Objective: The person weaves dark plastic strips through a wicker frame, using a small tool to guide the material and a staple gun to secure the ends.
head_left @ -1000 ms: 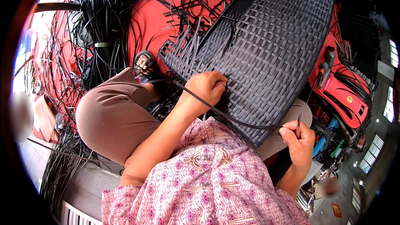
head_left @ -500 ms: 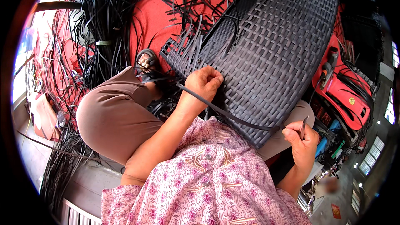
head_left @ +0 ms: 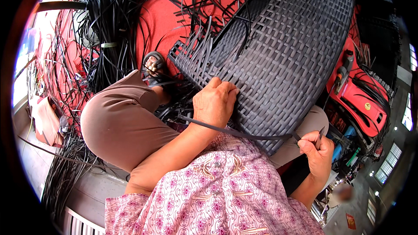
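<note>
The right hand (head_left: pixel 317 149) pinches a dark strip (head_left: pixel 261 138) that, tugged hard, could snag on the left hand (head_left: pixel 215 101), curled, hold unclear, against the woven panel (head_left: pixel 283 69) under its fingers.

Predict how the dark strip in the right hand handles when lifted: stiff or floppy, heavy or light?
Probably flexible yet springy: the dark strip bows smoothly between the left wrist and the right hand. Likely light, as it looks thin and narrow. It may twist easily, being flat like a ribbon.
</note>
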The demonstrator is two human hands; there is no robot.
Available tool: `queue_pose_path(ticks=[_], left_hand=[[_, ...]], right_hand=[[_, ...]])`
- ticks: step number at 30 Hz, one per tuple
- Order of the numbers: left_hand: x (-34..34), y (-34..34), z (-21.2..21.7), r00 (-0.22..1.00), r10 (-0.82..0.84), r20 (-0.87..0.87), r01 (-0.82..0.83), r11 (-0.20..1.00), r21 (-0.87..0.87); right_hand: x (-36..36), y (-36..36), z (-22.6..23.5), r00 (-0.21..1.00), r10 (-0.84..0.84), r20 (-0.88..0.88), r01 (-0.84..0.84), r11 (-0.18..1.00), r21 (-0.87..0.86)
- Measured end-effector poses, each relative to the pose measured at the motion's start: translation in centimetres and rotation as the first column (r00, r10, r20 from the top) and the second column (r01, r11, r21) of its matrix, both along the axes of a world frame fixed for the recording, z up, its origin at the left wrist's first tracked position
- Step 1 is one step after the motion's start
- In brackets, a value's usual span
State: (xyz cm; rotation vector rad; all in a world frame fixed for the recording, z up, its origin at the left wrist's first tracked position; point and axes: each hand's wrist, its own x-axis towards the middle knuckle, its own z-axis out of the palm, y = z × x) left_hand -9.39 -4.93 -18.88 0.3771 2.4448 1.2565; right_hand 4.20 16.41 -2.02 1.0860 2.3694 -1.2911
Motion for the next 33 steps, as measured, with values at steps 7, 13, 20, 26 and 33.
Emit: queue_pose_path(ticks=[7, 13, 20, 26, 33], left_hand=[[1.5, -0.3, 1.2, 0.987, -0.004, 0.163, -0.007, 0.998, 0.067], [1.5, -0.4, 1.5, 0.98, -0.057, 0.193, 0.039, 0.995, 0.094], [0.9, -0.5, 0.7, 0.973, -0.12, 0.196, 0.102, 0.99, 0.102], [0.1, -0.3, 0.0, 0.94, 0.013, 0.342, -0.07, 0.985, 0.156], [-1.1, -0.7, -1.1, 0.988, -0.147, 0.054, 0.146, 0.989, 0.024]], right_hand=[[0.0, 0.1, 0.3, 1.0, 0.027, 0.01, -0.027, 1.0, -0.016], [-0.1, 0.1, 0.5, 0.999, 0.048, -0.016, -0.049, 0.999, -0.013], [-0.5, -0.2, 0.6, 0.999, 0.005, -0.034, -0.007, 0.999, -0.051], [-1.1, -1.2, 0.2, 1.0, 0.019, -0.015, -0.018, 0.997, 0.072], [-1.2, -1.1, -0.1, 1.0, 0.03, 0.006, -0.03, 0.997, 0.076]])
